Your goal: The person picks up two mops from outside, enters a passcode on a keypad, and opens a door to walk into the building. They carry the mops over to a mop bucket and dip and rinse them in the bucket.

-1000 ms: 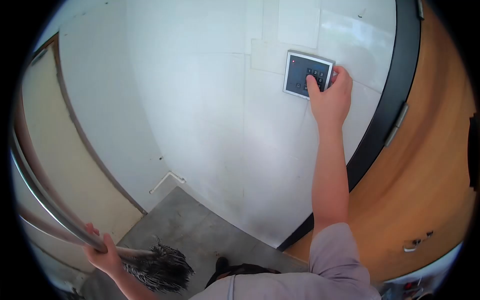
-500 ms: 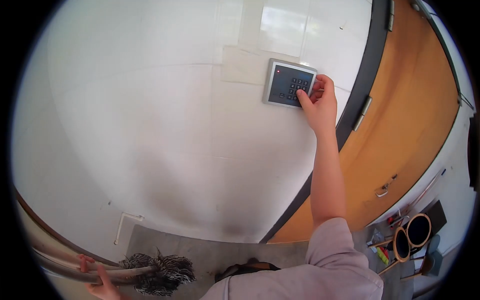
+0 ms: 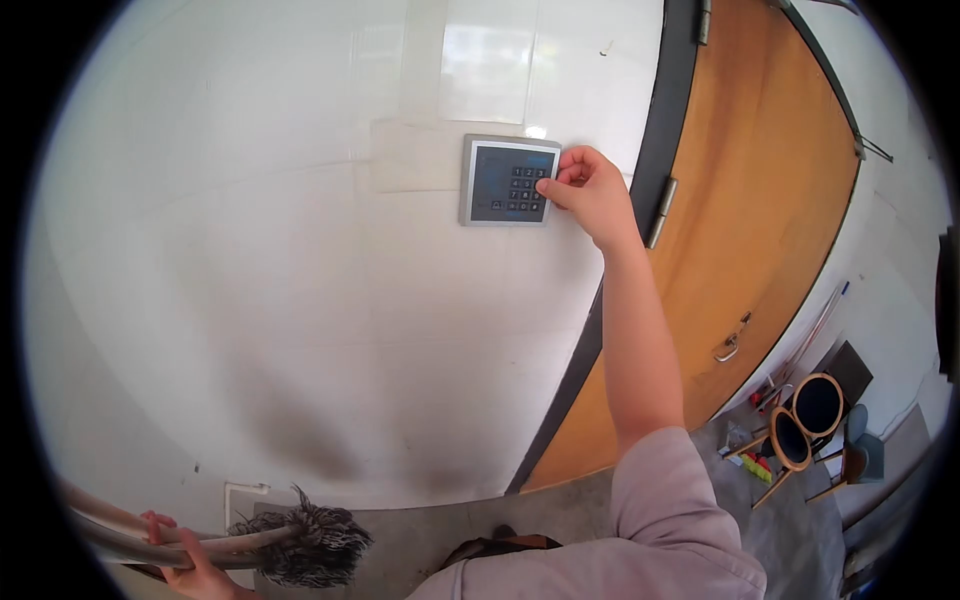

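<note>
My right hand [image 3: 590,195] reaches up to a grey wall keypad [image 3: 488,180] with numbered keys. The thumb rests on the right column of keys, around the 6, hiding part of it. The other fingers are curled by the keypad's right edge. At the lower left, my left hand [image 3: 190,570] is closed around the handle of a mop [image 3: 250,541]. Its dark, stringy mop head [image 3: 325,548] points right, and a second, metallic pole [image 3: 105,541] runs beside the handle.
A wooden door [image 3: 740,200] with a dark frame [image 3: 665,115] and metal handle [image 3: 728,348] stands to the right of the keypad. Stools with round dark seats [image 3: 817,404] and a chair [image 3: 862,455] stand beyond it. A white pipe [image 3: 228,505] runs low on the wall.
The view has turned right, so wall and keypad sit further left. My right thumb has shifted higher on the keys. The keypad's red light no longer shows. My left hand still holds the mop.
</note>
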`<state>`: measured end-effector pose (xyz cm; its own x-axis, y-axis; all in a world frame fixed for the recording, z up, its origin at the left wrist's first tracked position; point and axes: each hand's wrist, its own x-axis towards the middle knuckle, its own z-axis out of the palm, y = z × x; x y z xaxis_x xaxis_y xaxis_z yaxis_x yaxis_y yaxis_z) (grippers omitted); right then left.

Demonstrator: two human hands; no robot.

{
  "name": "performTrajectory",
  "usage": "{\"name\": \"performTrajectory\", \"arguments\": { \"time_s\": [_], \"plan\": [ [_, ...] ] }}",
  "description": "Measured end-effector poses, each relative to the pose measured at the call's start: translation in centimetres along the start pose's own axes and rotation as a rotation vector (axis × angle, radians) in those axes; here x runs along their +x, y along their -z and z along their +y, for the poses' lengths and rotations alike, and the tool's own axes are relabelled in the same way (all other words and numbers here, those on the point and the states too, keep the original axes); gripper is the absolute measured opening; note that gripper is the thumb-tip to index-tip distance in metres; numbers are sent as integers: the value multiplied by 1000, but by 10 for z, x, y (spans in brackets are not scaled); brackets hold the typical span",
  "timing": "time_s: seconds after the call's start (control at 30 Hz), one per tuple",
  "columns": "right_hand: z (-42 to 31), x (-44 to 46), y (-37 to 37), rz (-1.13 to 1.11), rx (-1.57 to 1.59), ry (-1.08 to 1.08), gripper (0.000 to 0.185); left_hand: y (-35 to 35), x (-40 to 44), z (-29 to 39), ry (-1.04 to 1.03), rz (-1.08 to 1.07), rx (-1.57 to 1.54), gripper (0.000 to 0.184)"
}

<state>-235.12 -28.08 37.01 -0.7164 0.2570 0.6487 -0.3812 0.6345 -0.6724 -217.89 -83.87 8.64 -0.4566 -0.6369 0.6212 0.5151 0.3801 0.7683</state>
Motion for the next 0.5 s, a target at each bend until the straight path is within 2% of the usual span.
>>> {"name": "performTrajectory", "arguments": {
  "time_s": [0.17,0.43,0.5],
  "plan": [
    [-10,2,4,-47,36,-95,26,-7,0,-5,-6,-69,40,45],
    [-21,13,-8,-93,29,-83,29,2,-20,7,81,-98,41,47],
    [-18,14,-12,-33,-299,28,31,-1,-38,24,98,-81,57,48]
  ]
}}
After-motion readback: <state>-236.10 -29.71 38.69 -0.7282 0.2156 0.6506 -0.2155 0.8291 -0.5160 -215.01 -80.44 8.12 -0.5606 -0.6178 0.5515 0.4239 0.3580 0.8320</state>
